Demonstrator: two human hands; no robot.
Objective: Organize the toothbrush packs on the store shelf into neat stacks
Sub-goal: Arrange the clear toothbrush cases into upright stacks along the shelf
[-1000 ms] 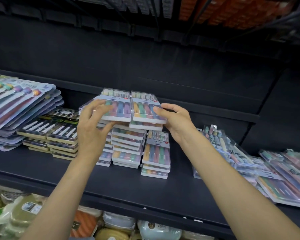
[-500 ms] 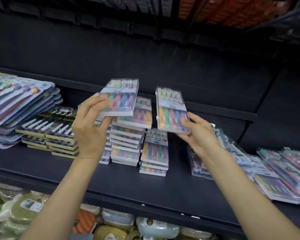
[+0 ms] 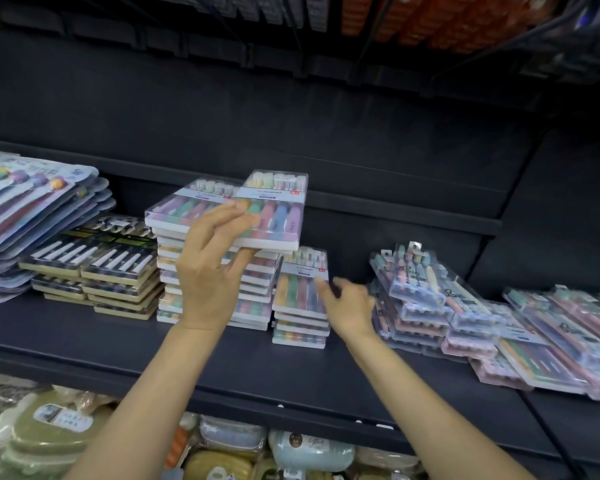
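My left hand (image 3: 210, 271) pinches a clear toothbrush pack (image 3: 278, 213) with pastel handles, fingers on top and thumb beneath, holding it just over the tall middle stack (image 3: 253, 292). Beside it, another pack (image 3: 184, 209) tops the left tall stack. My right hand (image 3: 347, 299) is blurred and sits at the right edge of the top pack (image 3: 298, 285) on the short stack (image 3: 300, 327). Its fingers are loose and the index fingertip is at the pack's edge.
Large blister packs (image 3: 32, 202) fan out at the far left, with black-and-gold packs (image 3: 118, 265) next to them. A messy heap of clear packs (image 3: 440, 306) spreads to the right. The dark shelf (image 3: 257, 372) has a front lip, and bagged goods (image 3: 49, 424) lie below.
My right hand lowered its pack onto the short stack and let go. My left hand shifted its pack rightward and down toward the tall middle stack.
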